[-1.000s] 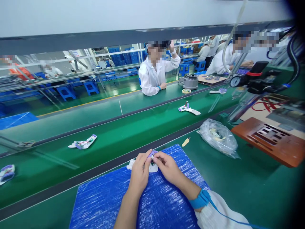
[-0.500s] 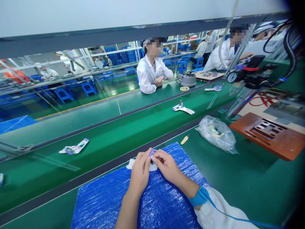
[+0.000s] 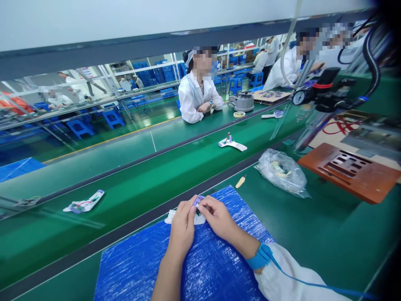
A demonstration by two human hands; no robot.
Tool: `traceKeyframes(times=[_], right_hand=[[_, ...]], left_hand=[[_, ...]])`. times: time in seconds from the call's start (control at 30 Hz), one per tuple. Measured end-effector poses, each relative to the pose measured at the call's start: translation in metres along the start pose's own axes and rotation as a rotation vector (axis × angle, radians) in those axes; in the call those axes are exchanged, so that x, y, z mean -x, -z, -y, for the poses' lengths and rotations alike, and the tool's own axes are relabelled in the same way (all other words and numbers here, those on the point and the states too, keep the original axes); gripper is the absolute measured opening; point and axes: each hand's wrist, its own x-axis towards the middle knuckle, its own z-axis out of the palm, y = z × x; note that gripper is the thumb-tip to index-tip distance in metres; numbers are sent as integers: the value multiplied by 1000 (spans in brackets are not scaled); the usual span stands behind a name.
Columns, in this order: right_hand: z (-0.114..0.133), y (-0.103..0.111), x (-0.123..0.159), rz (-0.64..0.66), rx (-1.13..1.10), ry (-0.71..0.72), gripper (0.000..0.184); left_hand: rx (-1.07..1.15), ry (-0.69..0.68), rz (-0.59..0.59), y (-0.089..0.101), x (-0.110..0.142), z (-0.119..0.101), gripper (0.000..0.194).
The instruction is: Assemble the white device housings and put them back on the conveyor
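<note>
My left hand (image 3: 183,228) and my right hand (image 3: 218,217) meet over the far edge of a blue mat (image 3: 200,267). Both pinch a small purple and white device part (image 3: 198,202) with dark electronics showing between the fingertips. A white shell piece (image 3: 171,216) lies on the mat under the hands. A blue strap (image 3: 260,256) with a cord circles my right wrist.
A green conveyor belt (image 3: 140,175) carries two white devices (image 3: 84,203) (image 3: 232,144). A clear plastic bag of parts (image 3: 282,172) and a brown fixture plate (image 3: 349,169) lie to the right. A person in white (image 3: 197,98) sits across the belt.
The devices on the belt have travelled left. The person across the belt has lowered an arm to the table. My hands stay pinched on the part.
</note>
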Motion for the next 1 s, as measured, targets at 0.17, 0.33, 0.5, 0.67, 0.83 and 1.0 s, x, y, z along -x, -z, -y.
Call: traceKeyframes(times=[0.17,0.33,0.5,0.67,0.83,1.0], right_hand=[[-7,-1,2,-31,-25,-12,21],[-9,-4,2,-67,-59,-63,20],[-10,-5,-2,-116,-112,-45,20],[-23,-9,-3,-204,-199,-206,37],[-24,-10,-4,-166,-130,-219,39],[-15,-10,-5,-135,-73,-217,31]], left_hand=[[-28,8,19,0,0,-4,40],[-23,26,-4,-4,3,-8,39],[-50,55,-154,-2,-2,-14,39],[-131,180,-432,33,-55,3,49],[-236,379,-515,61,-110,26,56],[-344,275,-403,9,-139,0,51]])
